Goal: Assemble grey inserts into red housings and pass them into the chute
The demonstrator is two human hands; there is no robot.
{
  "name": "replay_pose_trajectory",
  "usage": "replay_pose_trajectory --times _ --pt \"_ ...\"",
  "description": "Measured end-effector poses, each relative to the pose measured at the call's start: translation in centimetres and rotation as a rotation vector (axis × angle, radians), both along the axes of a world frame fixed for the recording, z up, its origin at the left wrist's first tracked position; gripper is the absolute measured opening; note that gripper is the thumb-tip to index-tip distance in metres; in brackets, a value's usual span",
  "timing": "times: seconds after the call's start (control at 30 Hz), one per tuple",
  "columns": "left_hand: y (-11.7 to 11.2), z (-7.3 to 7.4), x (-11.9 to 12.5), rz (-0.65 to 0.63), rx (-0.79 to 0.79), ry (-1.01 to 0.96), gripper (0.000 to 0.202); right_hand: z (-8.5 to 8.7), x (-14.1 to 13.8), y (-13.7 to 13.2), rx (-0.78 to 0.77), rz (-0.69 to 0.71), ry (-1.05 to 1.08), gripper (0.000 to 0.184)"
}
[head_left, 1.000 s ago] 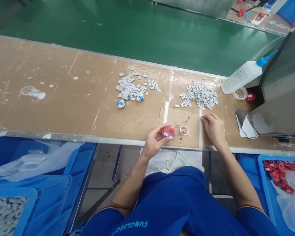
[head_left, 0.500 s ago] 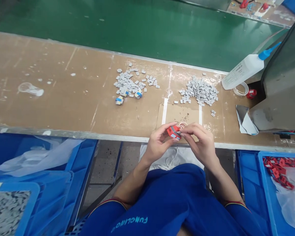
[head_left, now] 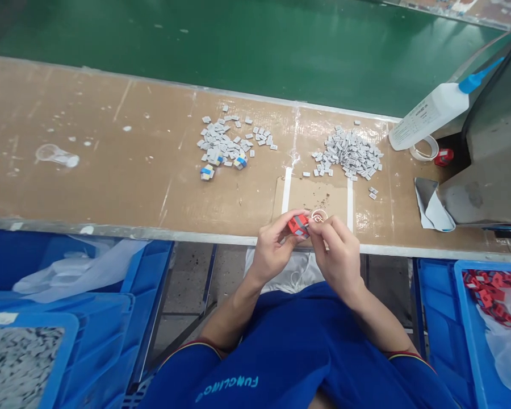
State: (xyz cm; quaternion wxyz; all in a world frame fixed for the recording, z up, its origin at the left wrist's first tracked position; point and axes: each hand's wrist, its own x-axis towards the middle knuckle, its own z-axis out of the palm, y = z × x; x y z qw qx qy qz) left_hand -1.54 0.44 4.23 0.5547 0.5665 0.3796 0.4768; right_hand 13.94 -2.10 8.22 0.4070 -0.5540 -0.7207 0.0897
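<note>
Over the bench's front edge, my left hand grips a small red block-shaped piece with a grey band and a pale patch, possibly a toy vehicle. The fingers of my right hand are pinched against its right side; what they hold, if anything, is hidden. Just behind the hands a small round white-rimmed item lies on a cardboard sheet edged with white tape. A pile of small grey-white tiles lies beyond the right hand, and another tile pile is further left.
Several blue-and-yellow banded pieces sit by the left pile. At right are a white squeeze bottle, a tape roll and a metal box. Blue crates flank me: one crate with red pieces, another crate with grey tiles.
My right hand has shifted slightly left, its fingers more curled against the red piece. The red piece has turned a little in my left hand. The camera view has shifted slightly.
</note>
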Motion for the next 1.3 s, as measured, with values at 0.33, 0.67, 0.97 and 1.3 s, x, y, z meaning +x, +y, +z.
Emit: replay_pose_trajectory --times 0.33,0.67,0.97,1.3 --pt "0.6 -0.1 -1.5 -0.109 0.027 0.094 0.038 -1.1 0.6 -0.4 -0.018 0.109 0.063 0.019" --pt "0.8 1.1 -2.4 -0.183 0.254 0.095 0.046 0.8 2.2 -0.1 -0.054 0.263 0.127 0.014" --pt "1.4 0.7 -2.4 -0.178 0.324 0.143 0.043 -0.4 2.4 0.4 -0.051 0.275 0.199 0.011" --pt "1.7 0.8 -2.6 -0.245 0.223 0.099 0.044 0.3 2.7 0.0 -0.071 0.285 0.065 0.01"
